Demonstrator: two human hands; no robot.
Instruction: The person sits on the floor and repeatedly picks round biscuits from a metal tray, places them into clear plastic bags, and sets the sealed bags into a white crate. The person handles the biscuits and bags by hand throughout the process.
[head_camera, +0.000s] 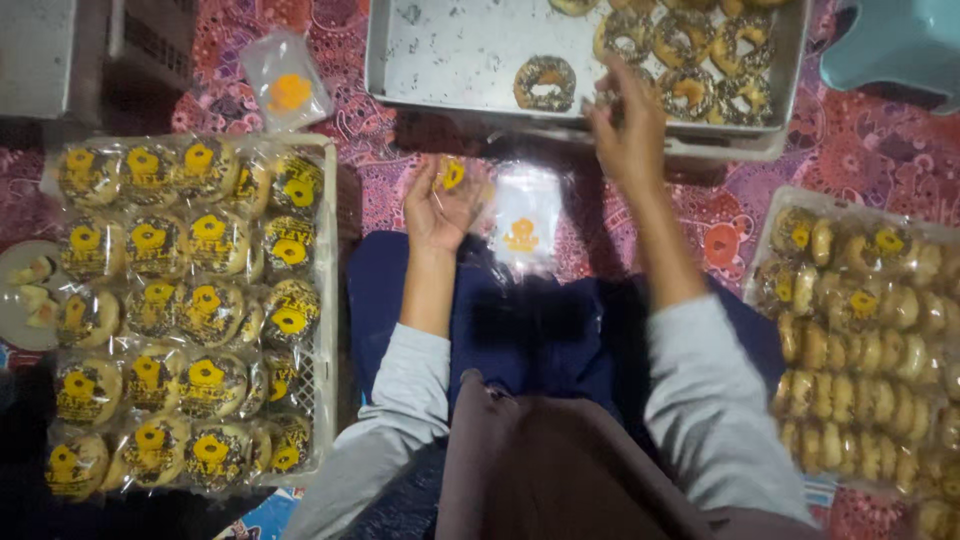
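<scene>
Left hand (440, 208) pinches a clear plastic bag (522, 215) by its edge, fingers curled narrow on the film, dead centre. Right hand (628, 130) reaches to one o'clock, fingers closing over a sprinkled doughnut (688, 90) in the metal tray (450, 55); whether it grips yet, I cannot tell. Risk: the limp bag mouth sags shut, and topping smears or the doughnut drops onto the patterned cloth (880, 150).

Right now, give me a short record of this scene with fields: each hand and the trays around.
left hand: fingers hold a clear plastic bag with a yellow mark
right hand: reaches to the doughnuts in the metal tray
left crate: rows of bagged doughnuts
right tray: more bagged doughnuts, stacked in rows
</scene>
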